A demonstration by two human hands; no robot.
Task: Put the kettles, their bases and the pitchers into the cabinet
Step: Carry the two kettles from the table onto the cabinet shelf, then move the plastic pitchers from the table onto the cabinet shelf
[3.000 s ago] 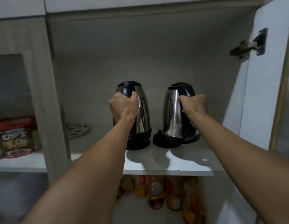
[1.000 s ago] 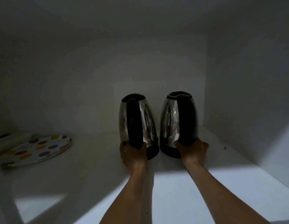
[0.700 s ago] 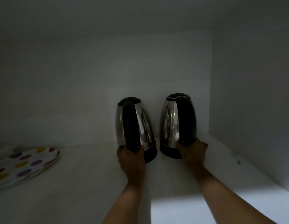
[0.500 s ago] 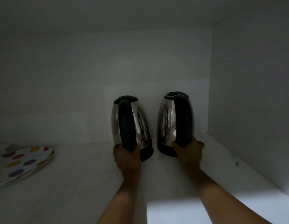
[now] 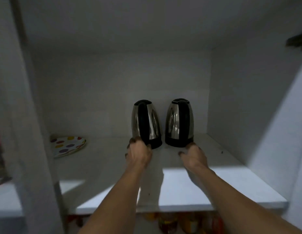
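1. Steel bodies with black handles and lids: the left kettle (image 5: 146,124) and the right kettle (image 5: 179,122) stand upright, side by side and just apart. They are far back on the cabinet (image 5: 231,98) shelf (image 5: 214,183), right of its middle, with their handles turned toward the person.
2. Each kettle sits on a black base, the left base (image 5: 156,144) and the right base (image 5: 173,143). Both bases lie flat on the shelf.
3. Half a second ago both hands were wrapped round the foot of the handles. Now the right hand (image 5: 194,157) has come away. Its fingers (image 5: 191,146) are loosely bent and hold nothing, with the tips just in front of the right base.
4. The left hand (image 5: 138,155) is still against the foot of the left kettle's handle. Its fingers (image 5: 132,144) are bent, but the blur hides whether they grip or are letting go.
5. The view has also drawn back, so the shelf's lit front edge now shows.
6. This suggests the kettles and bases are stowed and the hands are leaving. No pitcher shows in the cabinet, so that part probably remains.
7. The steel is polished and throws pale reflections in the dim recess. The left kettle is turned slightly, showing more metal on its right flank.
8. A spotted plate (image 5: 67,146) lies at the shelf's left end, well apart from the kettles. Blurred bottles (image 5: 180,222) stand on the level below.
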